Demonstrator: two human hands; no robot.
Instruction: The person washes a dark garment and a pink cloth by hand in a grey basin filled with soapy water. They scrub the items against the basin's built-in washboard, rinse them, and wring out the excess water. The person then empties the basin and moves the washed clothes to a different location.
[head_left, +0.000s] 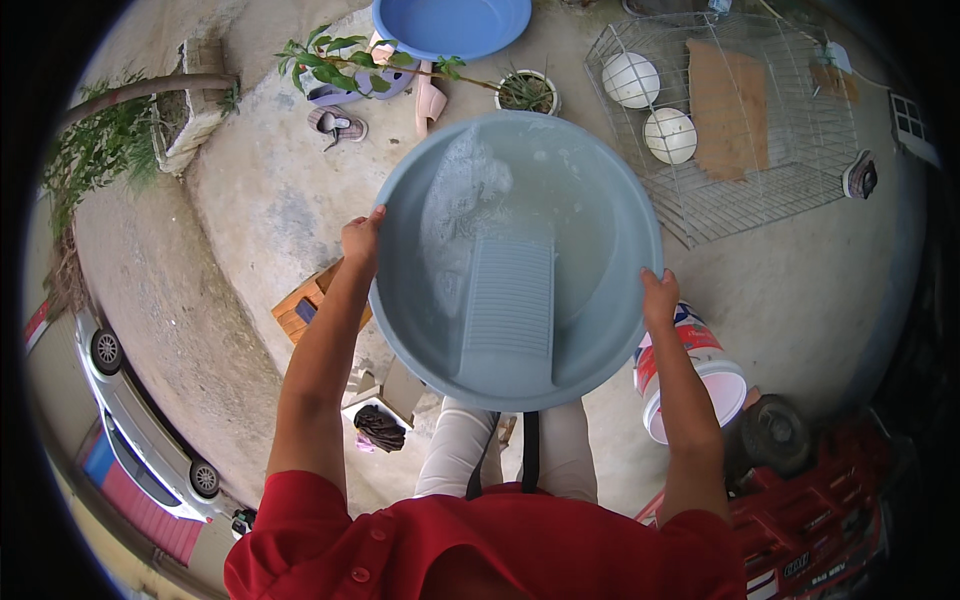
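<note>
A large round grey-blue plastic washbasin (517, 375) with a ribbed washboard (511, 300) moulded into it is held up in front of my body. Cloudy, soapy water (570, 180) lies in its far part, with white foam (461, 187) towards the left. My left hand (362, 236) grips the left rim, thumb on top. On the right rim, somewhat nearer to me, my right hand (660, 296) has its grip; the fingers under the rim are hidden on both sides.
Beyond the basin are a blue tub (454, 30), a potted plant (527, 94), pink and checked shoes (337, 124) and a wire cage (750, 135). A wooden stool (307, 300) stands left; a white-and-red bucket (694, 375) lies right, near a red vehicle (817, 510).
</note>
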